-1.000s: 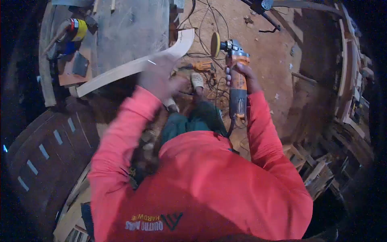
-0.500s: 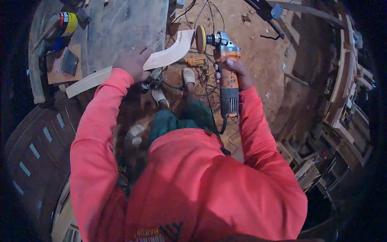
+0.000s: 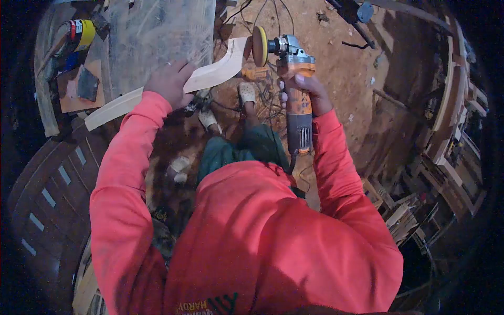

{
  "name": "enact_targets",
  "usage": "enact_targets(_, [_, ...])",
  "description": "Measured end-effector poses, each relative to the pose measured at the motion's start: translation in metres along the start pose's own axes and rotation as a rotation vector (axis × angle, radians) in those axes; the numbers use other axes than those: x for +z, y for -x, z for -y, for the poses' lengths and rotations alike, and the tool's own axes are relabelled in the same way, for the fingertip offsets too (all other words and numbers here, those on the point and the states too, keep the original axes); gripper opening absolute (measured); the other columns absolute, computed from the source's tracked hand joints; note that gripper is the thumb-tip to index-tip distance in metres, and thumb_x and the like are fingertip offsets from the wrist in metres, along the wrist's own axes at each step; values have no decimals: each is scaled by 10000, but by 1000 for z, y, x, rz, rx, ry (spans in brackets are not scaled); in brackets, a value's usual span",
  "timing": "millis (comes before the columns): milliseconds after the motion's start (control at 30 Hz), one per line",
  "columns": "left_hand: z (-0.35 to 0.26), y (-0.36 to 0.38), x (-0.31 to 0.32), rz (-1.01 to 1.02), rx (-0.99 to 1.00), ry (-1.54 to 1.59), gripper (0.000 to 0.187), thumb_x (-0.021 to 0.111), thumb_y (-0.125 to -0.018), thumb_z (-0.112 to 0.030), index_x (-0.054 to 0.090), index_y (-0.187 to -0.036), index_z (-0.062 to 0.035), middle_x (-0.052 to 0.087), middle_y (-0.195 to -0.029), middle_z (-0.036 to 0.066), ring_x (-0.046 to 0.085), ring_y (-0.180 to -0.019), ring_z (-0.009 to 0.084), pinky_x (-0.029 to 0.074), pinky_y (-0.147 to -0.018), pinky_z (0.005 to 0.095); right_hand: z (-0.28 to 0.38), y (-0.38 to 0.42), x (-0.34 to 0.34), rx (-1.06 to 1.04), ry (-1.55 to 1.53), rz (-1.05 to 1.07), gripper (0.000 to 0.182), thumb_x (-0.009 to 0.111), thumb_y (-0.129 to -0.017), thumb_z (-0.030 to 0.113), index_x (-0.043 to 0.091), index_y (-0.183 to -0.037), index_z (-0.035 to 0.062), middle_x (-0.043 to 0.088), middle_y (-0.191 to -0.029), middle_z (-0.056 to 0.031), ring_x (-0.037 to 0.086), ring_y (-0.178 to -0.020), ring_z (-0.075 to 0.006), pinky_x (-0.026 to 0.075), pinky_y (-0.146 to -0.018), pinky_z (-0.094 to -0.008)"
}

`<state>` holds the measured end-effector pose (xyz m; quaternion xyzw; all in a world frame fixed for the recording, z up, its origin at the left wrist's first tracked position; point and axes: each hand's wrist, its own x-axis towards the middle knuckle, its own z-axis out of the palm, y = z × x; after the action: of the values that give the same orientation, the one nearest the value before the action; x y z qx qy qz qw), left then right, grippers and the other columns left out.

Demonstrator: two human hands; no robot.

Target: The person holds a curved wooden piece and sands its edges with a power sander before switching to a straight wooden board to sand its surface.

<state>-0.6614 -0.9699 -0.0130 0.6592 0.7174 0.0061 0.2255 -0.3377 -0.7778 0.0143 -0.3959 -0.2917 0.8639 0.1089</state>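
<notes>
A pale curved wooden piece (image 3: 218,72) lies slanting across the edge of the workbench, its far end pointing up and right. Around its middle my left hand (image 3: 169,84) is closed. My right hand (image 3: 307,93) is wrapped round the body of an orange and grey angle grinder (image 3: 300,113), held upright. The grinder's round sanding disc (image 3: 260,46), with a yellow backing, faces the wood's right end, touching it or very close; the exact contact is hard to make out.
The workbench (image 3: 157,37) bears a yellow-labelled container (image 3: 84,34) and a dark flat piece (image 3: 87,85). Below are cables, another orange tool (image 3: 254,73) and sandals on the dirt floor. Wood scraps (image 3: 401,215) lie at the right.
The grinder disc and the wood's right end have shifted slightly left. My left hand, still on the wood, has also moved a little left.
</notes>
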Motion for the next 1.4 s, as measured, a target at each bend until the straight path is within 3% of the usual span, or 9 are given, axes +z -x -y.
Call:
enact_targets(67, [0, 1, 2, -28, 2, -15, 690, 854, -666, -297, 570, -1283, -176, 588, -1243, 65, 643, -1079, 301, 544, -908, 456, -2, -3, -8, 25, 28, 41, 594, 740, -851, 354, 537, -1329, 64, 659, -984, -97, 676, -716, -204, 596, -629, -346])
enact_targets(800, [-5, -25, -22, -7, 29, -65, 632, 843, -659, -307, 603, -1225, -160, 606, -1222, 65, 670, -992, 321, 567, -862, 457, -6, 10, 18, 11, -153, -129, 546, 718, -887, 344, 542, -1314, 54, 678, -959, -116, 698, -740, -238, 621, -628, -386])
enact_targets(1100, [-9, -37, -35, -34, 11, -77, 613, 830, -681, -326, 609, -1222, -142, 611, -1242, 75, 663, -1053, 331, 566, -889, 445, -20, 9, 24, 4, -235, -172, 531, 708, -897, 347, 556, -1296, 30, 678, -970, -119, 697, -757, -232, 622, -645, -379])
enact_targets(1200, [-6, -43, -36, 123, -58, -34, 762, 841, -704, -359, 549, -1366, -123, 569, -1389, 139, 599, -1210, 381, 525, -987, 497, -20, 5, 23, -10, -244, -167, 544, 718, -892, 326, 540, -1318, 38, 674, -984, -121, 692, -755, -235, 622, -642, -381])
enact_targets(1300, [-5, -41, -34, 161, -57, -7, 766, 843, -702, -350, 547, -1365, -107, 563, -1404, 146, 594, -1220, 382, 522, -991, 504, -12, 4, 20, -6, -169, -159, 556, 731, -880, 309, 526, -1331, 55, 666, -993, -121, 685, -745, -241, 620, -634, -379])
enact_targets(1400, [1, -28, -19, -56, 20, -61, 562, 815, -701, -322, 608, -1191, -139, 615, -1241, 80, 665, -1038, 319, 566, -875, 435, -9, 1, 12, 12, -116, -117, 558, 739, -869, 300, 523, -1329, 71, 660, -992, -119, 676, -727, -242, 616, -625, -376])
